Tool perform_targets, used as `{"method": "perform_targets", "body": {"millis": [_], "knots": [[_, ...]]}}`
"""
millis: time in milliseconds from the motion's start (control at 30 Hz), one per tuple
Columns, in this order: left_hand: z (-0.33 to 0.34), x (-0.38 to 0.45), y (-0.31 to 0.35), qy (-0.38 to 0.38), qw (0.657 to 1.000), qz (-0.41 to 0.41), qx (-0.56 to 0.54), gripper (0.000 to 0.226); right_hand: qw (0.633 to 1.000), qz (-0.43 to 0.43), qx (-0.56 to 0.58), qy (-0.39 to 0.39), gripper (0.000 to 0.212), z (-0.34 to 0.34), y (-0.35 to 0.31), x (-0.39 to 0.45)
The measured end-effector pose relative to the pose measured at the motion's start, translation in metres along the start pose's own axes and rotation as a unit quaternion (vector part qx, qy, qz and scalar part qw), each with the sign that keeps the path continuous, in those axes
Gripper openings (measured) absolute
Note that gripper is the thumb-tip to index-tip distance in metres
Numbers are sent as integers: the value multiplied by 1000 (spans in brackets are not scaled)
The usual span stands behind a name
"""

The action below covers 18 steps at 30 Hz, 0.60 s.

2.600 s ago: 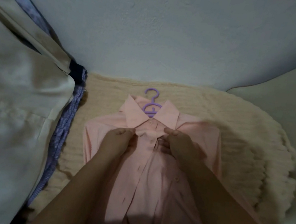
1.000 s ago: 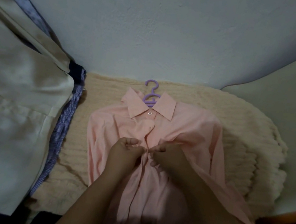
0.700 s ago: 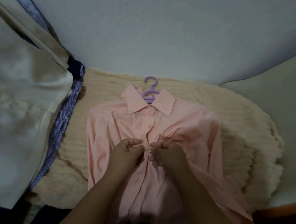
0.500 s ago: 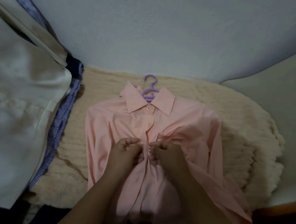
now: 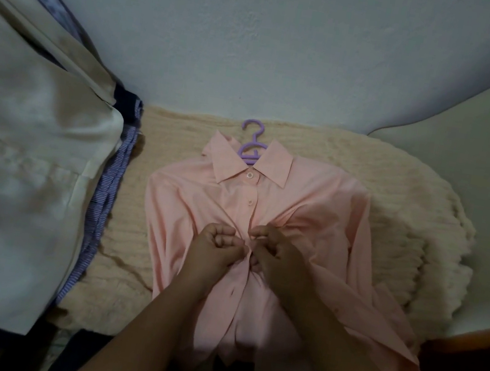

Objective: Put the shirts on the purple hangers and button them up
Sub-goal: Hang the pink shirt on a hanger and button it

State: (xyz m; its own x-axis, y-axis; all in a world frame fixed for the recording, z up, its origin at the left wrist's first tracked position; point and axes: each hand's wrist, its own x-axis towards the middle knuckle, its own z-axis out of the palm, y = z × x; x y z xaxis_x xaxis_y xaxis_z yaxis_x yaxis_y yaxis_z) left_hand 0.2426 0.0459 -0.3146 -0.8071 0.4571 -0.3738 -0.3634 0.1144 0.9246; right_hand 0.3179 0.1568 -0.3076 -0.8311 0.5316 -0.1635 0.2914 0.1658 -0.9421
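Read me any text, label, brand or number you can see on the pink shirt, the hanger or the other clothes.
None readable: no word, label, brand or number shows on the pink shirt, the purple hanger, the cream garment or the striped cloth under it.

Dim, even light throughout. Beyond the grip, a pale bluish-white wall (image 5: 260, 37) with a faintly rough finish, filling the upper part of the view. Directly under the grip and spreading to either side, a cream fluffy blanket (image 5: 400, 210) with ribbed rows. Well to the left of the grip, a heap of off-white fabric (image 5: 15, 165) lying over blue striped cloth (image 5: 108, 189). To the right, a smooth cream surface (image 5: 484, 143), and nearer, at the lower right, an orange-brown edge (image 5: 477, 334).
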Motion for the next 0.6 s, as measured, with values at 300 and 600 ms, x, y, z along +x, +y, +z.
{"method": "perform_targets", "body": {"millis": [300, 600], "knots": [[1, -1, -4, 12, 997, 42, 67, 18, 998, 31, -50, 2, 24, 0, 4, 8], [0, 2, -9, 3, 996, 33, 87, 8, 989, 107, 96, 34, 18, 2, 6, 12]]}}
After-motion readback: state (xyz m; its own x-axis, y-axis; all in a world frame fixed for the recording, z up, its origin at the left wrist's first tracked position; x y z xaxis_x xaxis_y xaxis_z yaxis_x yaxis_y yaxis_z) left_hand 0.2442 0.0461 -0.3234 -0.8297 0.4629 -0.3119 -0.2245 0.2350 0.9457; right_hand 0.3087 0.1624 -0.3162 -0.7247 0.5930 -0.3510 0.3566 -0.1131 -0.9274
